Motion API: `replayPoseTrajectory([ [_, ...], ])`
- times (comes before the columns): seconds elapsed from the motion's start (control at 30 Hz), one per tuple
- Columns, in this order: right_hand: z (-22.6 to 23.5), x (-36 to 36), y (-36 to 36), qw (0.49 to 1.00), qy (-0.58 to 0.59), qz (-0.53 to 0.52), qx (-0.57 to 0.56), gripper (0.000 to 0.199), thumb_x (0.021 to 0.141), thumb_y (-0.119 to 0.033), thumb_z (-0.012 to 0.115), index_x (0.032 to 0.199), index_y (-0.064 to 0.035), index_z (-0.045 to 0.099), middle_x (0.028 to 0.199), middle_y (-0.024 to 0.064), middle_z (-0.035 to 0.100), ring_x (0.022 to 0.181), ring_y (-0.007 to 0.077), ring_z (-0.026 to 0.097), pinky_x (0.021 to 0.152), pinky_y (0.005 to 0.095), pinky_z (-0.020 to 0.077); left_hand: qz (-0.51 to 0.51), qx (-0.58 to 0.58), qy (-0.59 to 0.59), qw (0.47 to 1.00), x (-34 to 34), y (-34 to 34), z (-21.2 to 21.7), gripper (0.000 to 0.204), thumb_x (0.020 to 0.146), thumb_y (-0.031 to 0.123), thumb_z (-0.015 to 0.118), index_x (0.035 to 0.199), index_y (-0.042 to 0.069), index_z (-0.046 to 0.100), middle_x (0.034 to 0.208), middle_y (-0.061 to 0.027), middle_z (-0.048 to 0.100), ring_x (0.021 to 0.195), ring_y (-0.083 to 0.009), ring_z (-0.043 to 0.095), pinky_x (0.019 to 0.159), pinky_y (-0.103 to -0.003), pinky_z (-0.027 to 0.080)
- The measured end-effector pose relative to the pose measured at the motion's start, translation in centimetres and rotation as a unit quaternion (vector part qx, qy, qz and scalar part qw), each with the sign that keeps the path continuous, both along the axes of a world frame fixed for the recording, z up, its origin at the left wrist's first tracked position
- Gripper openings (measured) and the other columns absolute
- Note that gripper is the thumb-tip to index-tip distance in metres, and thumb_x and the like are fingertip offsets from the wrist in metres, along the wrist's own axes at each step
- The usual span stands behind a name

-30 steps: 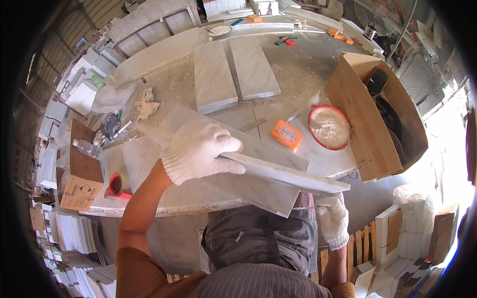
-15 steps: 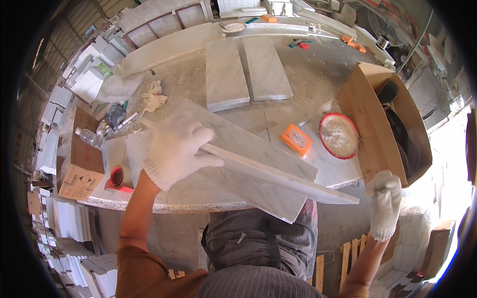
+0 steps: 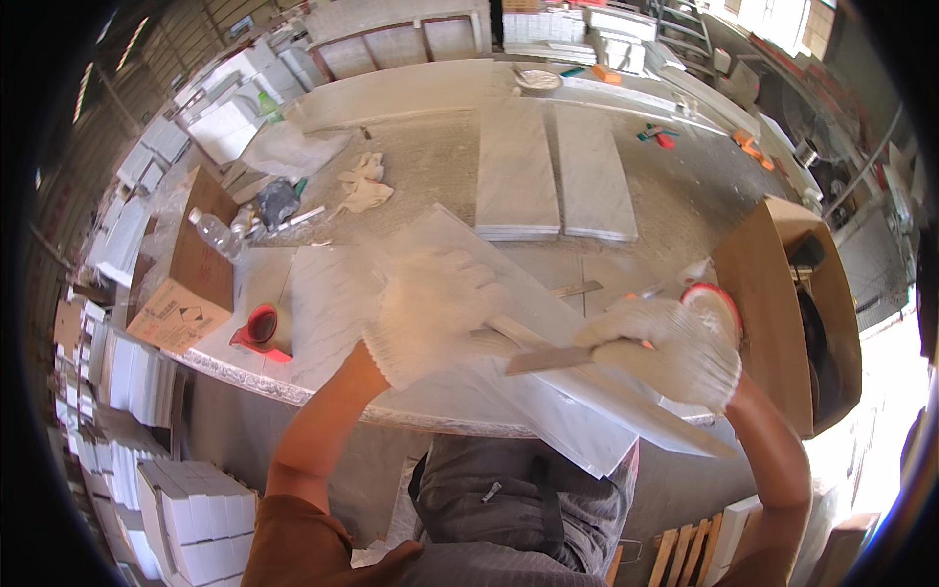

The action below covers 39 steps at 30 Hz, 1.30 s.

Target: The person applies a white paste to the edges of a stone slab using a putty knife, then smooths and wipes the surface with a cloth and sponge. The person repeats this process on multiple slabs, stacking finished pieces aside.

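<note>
White stone strip (image 3: 638, 403) is probably stiff, heavyish and chippy, so hold long edges; left hand (image 3: 435, 311) grips it, right hand (image 3: 675, 350) a scraper (image 3: 548, 361).

Mostly pairs around one worktable (image 3: 430, 147).
One gloved left hand (image 3: 435, 311) and one gloved right hand (image 3: 670, 347); two flat blades (image 3: 548, 360) (image 3: 579, 290), two round bowls (image 3: 706, 287) (image 3: 536, 89), two cardboard boxes (image 3: 191, 284) (image 3: 763, 303) and two long pale slabs (image 3: 518, 171) (image 3: 597, 181). The singles are one clear bottle (image 3: 212, 233), one green bottle (image 3: 269, 108), one red tape dispenser (image 3: 259, 336), one dark plastic bag (image 3: 279, 203), one slatted wooden pallet (image 3: 687, 550), one metal ladder (image 3: 683, 27) and one heap of pale cloth (image 3: 364, 188). Beneath the blurred hands the count is less sure: probably one narrow strip (image 3: 631, 399) and one broad panel (image 3: 553, 426).
</note>
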State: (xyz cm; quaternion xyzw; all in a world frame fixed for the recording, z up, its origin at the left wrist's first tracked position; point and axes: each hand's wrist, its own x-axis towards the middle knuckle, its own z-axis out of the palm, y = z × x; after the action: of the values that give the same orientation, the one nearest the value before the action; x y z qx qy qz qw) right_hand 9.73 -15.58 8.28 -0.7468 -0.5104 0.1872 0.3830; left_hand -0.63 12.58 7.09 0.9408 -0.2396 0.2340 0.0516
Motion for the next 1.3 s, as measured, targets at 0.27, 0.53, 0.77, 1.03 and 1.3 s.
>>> replayPoseTrajectory([
  [0.27, 1.3, -0.8, 1.8, 1.000, -0.017, -0.006, 0.011, 0.020, 0.088, -0.003, 0.069, 0.107, -0.0025, 0.077, 0.092, 0.0115, 0.073, 0.085, 0.0236, 0.068, 0.077, 0.0335, 0.0524, 0.020, -0.008, 0.002, 1.000, 0.2, 0.1, -0.9, 0.034, 0.066, 0.042, 0.080, 0.081, 0.015, 0.066, 0.084, -0.0027, 0.066, 0.088, -0.0236, 0.065, 0.081, -0.040, 0.051],
  [0.53, 1.6, -1.0, 0.0, 0.999, -0.048, 0.000, -0.003, 0.019, 0.085, -0.002, 0.072, 0.104, -0.0030, 0.078, 0.088, 0.0105, 0.073, 0.080, 0.0225, 0.068, 0.072, 0.0334, 0.0526, 0.006, 0.011, 0.018, 1.000, 0.3, 0.2, -0.4, 0.038, 0.068, 0.048, 0.077, 0.080, 0.012, 0.070, 0.087, -0.0025, 0.069, 0.092, -0.0228, 0.066, 0.083, -0.040, 0.051],
  [0.77, -0.2, 0.0, -0.3, 0.999, -0.050, 0.015, -0.008, 0.019, 0.083, -0.004, 0.073, 0.101, -0.0038, 0.078, 0.090, 0.0111, 0.073, 0.082, 0.0255, 0.069, 0.073, 0.0345, 0.0538, 0.025, 0.011, 0.037, 0.999, 0.2, 0.1, -0.9, 0.038, 0.068, 0.048, 0.077, 0.079, 0.013, 0.068, 0.086, -0.0018, 0.068, 0.094, -0.0222, 0.065, 0.085, -0.040, 0.050],
  [1.03, 1.2, -2.9, -10.9, 0.967, 0.128, -0.218, -0.041, 0.021, 0.090, -0.017, 0.066, 0.106, -0.0033, 0.068, 0.097, 0.0095, 0.067, 0.085, 0.0183, 0.063, 0.074, 0.0310, 0.0508, 0.026, 0.007, -0.055, 0.998, 1.2, 0.1, -2.0, 0.017, 0.071, 0.031, 0.073, 0.077, 0.017, 0.066, 0.082, -0.0012, 0.065, 0.088, -0.0231, 0.065, 0.082, -0.041, 0.049],
  [1.3, -1.5, -7.4, -11.1, 0.926, 0.040, -0.293, 0.233, 0.025, 0.103, -0.023, 0.062, 0.115, -0.0018, 0.059, 0.093, 0.0092, 0.064, 0.080, 0.0179, 0.058, 0.076, 0.0318, 0.0490, 0.055, 0.017, 0.058, 0.997, -1.2, 0.1, -1.2, 0.040, 0.067, 0.051, 0.078, 0.082, 0.015, 0.069, 0.087, -0.0005, 0.065, 0.093, -0.0228, 0.063, 0.085, -0.037, 0.048],
])
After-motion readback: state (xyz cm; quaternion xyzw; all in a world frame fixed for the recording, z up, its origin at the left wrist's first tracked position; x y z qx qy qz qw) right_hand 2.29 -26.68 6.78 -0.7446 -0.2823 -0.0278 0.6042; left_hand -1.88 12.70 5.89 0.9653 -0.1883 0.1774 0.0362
